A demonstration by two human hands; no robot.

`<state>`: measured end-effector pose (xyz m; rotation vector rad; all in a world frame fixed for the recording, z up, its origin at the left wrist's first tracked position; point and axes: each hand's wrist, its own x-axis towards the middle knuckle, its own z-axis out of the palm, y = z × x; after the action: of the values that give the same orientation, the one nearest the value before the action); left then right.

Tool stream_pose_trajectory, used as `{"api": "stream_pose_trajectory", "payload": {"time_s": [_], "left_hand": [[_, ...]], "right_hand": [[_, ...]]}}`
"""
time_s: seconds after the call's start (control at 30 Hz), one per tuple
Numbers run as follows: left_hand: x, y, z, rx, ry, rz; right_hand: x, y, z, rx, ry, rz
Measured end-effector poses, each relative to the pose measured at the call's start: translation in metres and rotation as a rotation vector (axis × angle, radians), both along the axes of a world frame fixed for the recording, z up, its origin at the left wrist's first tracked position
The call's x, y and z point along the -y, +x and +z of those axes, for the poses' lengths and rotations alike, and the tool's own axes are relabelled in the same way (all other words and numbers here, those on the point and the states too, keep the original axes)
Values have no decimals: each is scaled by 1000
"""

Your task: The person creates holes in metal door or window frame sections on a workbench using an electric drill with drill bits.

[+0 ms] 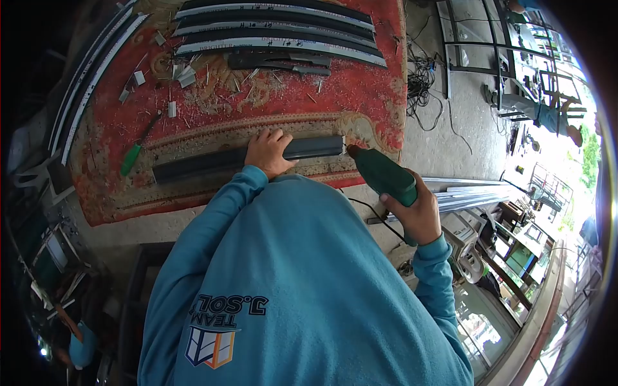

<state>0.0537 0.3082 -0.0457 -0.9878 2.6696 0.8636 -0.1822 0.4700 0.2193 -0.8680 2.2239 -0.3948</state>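
A dark grey metal profile (315,147) lies lengthwise on the red carpet, close to my body. My left hand (267,153) grips it near its middle, fingers curled over the top. In my right hand (418,211) is a green power drill (385,175) with a cord. Its nose points at the profile's right end; whether the tip touches that end I cannot make out. To the left, a screwdriver with a green handle (131,159) rests on the carpet beside the profile's other end.
Several long dark profiles with printed white strips (277,44) lie at the carpet's far side, others (96,80) at the left. Small grey pieces (185,76), screws and shavings litter the red carpet (360,90). Tangled black cable (421,80) and metal bars (470,196) lie right.
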Motion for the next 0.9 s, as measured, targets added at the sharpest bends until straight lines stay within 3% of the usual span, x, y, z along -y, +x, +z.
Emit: {"api": "stream_pose_trajectory", "payload": {"time_s": [0.9], "left_hand": [[-2, 2, -3, -44, -2, 14]], "right_hand": [[13, -2, -6, -21, 41, 43]]}}
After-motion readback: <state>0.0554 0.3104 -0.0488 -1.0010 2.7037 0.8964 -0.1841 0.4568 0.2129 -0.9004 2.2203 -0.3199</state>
